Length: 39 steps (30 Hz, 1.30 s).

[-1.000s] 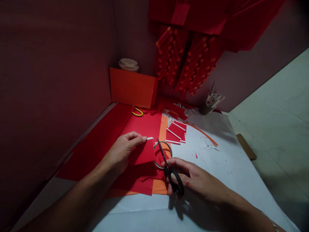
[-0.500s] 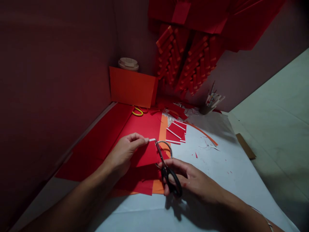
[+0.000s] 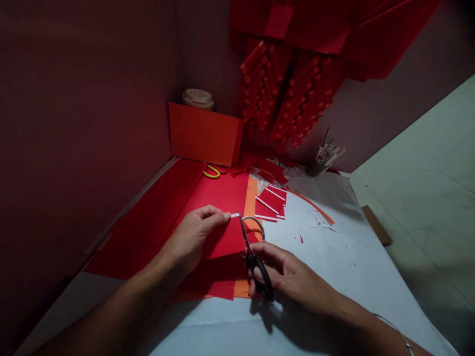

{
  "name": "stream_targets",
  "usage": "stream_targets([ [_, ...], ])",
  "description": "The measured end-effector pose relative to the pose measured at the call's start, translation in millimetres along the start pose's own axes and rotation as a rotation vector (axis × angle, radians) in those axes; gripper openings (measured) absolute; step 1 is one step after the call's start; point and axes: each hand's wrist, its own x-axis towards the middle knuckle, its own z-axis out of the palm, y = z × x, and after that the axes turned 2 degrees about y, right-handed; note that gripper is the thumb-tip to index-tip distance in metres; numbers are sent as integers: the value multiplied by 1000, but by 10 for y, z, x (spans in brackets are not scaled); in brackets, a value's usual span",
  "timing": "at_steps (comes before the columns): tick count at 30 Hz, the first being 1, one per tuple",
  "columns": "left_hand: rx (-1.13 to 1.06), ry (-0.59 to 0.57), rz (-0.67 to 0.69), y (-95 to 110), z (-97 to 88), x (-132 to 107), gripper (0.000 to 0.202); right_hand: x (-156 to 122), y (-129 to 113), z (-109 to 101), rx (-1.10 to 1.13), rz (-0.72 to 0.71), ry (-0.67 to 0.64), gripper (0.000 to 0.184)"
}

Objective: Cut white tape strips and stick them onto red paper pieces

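Observation:
My left hand (image 3: pixel 187 237) pinches the top edge of a piece of red paper (image 3: pixel 222 241) between thumb and fingers. A thin white strip (image 3: pixel 235 215), like tape, runs along that edge, past my thumb tip. My right hand (image 3: pixel 297 277) is closed around black-handled scissors (image 3: pixel 266 284), thumb and fingers in the loops. The blades point up at the paper's right edge, their tips by the end of the white strip. Just behind the blades shows a round ring (image 3: pixel 262 227), perhaps a tape roll, partly hidden.
Larger red sheets (image 3: pixel 156 207) and an orange sheet (image 3: pixel 251 195) lie beneath. Small red pieces with white strips (image 3: pixel 270 202) sit to the right. Yellow scissor handles (image 3: pixel 211 171), a standing orange card (image 3: pixel 204 133), a lidded cup (image 3: pixel 198 98) and a pen holder (image 3: pixel 317 168) are behind.
The scissors have shifted slightly left with my right hand, and their handles look closer together. My left hand still holds the red paper in nearly the same place.

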Motion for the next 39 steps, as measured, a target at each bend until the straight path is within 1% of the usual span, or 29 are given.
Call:
stream_targets([
  [7, -16, 9, 8, -12, 14, -3, 22, 14, -5, 22, 8, -12, 11, 51],
  [12, -21, 15, -15, 5, 31, -22, 22, 7, 0, 24, 8, -14, 6, 53],
  [19, -13, 9, -3, -10, 21, 1, 23, 25, 24, 18, 0, -33, 12, 51],
  [29, -11, 20, 1, -30, 21, -6, 23, 33, 26, 35, 11, -20, 38, 55],
  [39, 25, 31, 27, -37, 4, 14, 24, 49, 61, 19, 20, -29, 54, 51],
])
